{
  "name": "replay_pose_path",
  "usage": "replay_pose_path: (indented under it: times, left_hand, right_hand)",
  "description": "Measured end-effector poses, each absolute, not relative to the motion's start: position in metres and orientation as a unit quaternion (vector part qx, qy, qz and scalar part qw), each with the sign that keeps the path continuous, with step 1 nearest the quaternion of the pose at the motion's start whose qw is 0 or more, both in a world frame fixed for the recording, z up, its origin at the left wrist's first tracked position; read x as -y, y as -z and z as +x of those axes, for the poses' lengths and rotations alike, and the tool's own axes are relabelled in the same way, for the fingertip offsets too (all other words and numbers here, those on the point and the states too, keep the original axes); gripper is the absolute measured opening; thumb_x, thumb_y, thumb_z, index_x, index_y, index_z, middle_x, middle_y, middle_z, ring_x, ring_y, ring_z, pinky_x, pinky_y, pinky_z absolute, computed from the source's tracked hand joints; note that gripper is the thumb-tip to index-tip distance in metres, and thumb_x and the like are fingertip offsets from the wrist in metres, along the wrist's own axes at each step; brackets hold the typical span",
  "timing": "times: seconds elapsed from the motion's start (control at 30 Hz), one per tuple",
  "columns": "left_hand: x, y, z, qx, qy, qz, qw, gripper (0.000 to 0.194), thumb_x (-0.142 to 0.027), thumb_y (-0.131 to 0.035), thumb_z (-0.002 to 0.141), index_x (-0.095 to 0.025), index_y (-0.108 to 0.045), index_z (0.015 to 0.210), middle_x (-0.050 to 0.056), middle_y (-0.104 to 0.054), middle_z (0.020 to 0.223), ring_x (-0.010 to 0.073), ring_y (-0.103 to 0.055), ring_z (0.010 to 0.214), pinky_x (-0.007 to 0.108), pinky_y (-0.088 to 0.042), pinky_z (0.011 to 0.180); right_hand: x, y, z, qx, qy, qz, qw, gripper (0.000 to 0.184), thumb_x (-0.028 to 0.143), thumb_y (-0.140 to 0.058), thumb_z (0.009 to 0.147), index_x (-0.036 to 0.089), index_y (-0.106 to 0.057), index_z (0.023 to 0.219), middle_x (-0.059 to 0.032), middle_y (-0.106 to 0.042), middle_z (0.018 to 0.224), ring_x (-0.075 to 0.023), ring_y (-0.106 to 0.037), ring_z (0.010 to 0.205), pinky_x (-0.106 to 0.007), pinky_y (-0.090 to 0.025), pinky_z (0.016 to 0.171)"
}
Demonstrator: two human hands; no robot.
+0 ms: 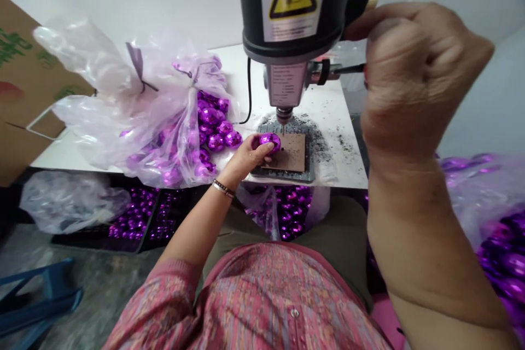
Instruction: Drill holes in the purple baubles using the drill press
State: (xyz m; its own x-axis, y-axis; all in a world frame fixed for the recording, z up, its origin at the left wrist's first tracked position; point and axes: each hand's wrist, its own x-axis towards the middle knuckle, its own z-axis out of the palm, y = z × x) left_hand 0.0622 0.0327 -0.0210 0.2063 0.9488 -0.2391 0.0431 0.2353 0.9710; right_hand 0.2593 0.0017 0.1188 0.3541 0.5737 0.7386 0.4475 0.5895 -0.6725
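Note:
My left hand is closed on a shiny purple faceted ball, holding it at the left part of a brown square board. The board lies on the dark metal base of a small bench drill press. Just above the ball, the drill's chuck and thin bit point down, slightly to its right. My right hand is raised at the right of the drill press, its fingers curled round the end of the feed lever. The hand hides most of the lever's grip.
Clear plastic bags spill purple balls on the white table, left of the drill. Dark shavings surround the base. More balls hang in a bag below the edge. A cardboard box and blue stool stand left.

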Motion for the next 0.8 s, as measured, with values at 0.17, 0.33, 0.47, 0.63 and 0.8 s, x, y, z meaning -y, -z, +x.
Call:
replay_pose_path:
  times: [0.17, 0.33, 0.47, 0.63, 0.8]
  left_hand:
    - [-0.044, 0.021, 0.068, -0.535, -0.307, 0.561, 0.552, 0.035, -0.035, -0.074, 0.089, -0.018, -0.061, 0.117, 0.003, -0.071, 0.106, 0.0066, -0.063, 0.062, 0.020, -0.045, 0.055]
    - [-0.048, 0.023, 0.069, -0.546, -0.291, 0.595, 0.512, 0.046, -0.038, -0.075, 0.088, -0.019, -0.058, 0.126, 0.002, -0.070, 0.105, 0.0067, -0.063, 0.062, 0.019, -0.043, 0.055]
    - [-0.049, 0.022, 0.072, -0.553, -0.265, 0.630, 0.476, 0.048, -0.038, -0.076, 0.086, -0.018, -0.059, 0.127, 0.003, -0.071, 0.107, 0.0080, -0.062, 0.063, 0.021, -0.046, 0.059]
    - [-0.051, 0.016, 0.079, -0.555, -0.246, 0.705, 0.367, 0.062, -0.034, -0.083, 0.078, -0.017, -0.063, 0.135, 0.007, -0.074, 0.119, 0.0190, -0.067, 0.096, 0.032, -0.053, 0.092]
    - [-0.052, 0.013, 0.089, -0.543, -0.215, 0.729, 0.357, 0.064, -0.030, -0.082, 0.076, -0.015, -0.065, 0.135, 0.007, -0.075, 0.122, 0.0230, -0.068, 0.108, 0.033, -0.051, 0.101]
  right_hand:
    - [-0.002, -0.119, 0.261, 0.578, -0.051, -0.461, 0.671, 0.035, 0.021, -0.045, 0.094, 0.010, -0.078, 0.092, 0.0016, -0.058, 0.069, 0.0024, -0.049, 0.070, -0.013, -0.037, 0.068]
    - [-0.001, -0.119, 0.263, 0.597, -0.059, -0.460, 0.655, 0.040, 0.022, -0.041, 0.095, 0.007, -0.078, 0.099, 0.0017, -0.057, 0.071, 0.0035, -0.041, 0.068, -0.013, -0.036, 0.073]
    - [0.002, -0.119, 0.265, 0.610, -0.057, -0.483, 0.625, 0.045, 0.027, -0.038, 0.097, 0.010, -0.079, 0.102, 0.0002, -0.054, 0.074, 0.0012, -0.046, 0.077, -0.014, -0.036, 0.078]
    - [0.001, -0.118, 0.266, 0.615, -0.035, -0.490, 0.617, 0.043, 0.027, -0.038, 0.098, 0.013, -0.079, 0.100, -0.0004, -0.052, 0.075, 0.0002, -0.047, 0.078, -0.016, -0.037, 0.077]
    - [-0.001, -0.121, 0.265, 0.607, -0.044, -0.477, 0.634, 0.034, 0.020, -0.044, 0.099, 0.012, -0.077, 0.096, 0.0014, -0.053, 0.069, 0.0015, -0.043, 0.070, -0.015, -0.037, 0.072]
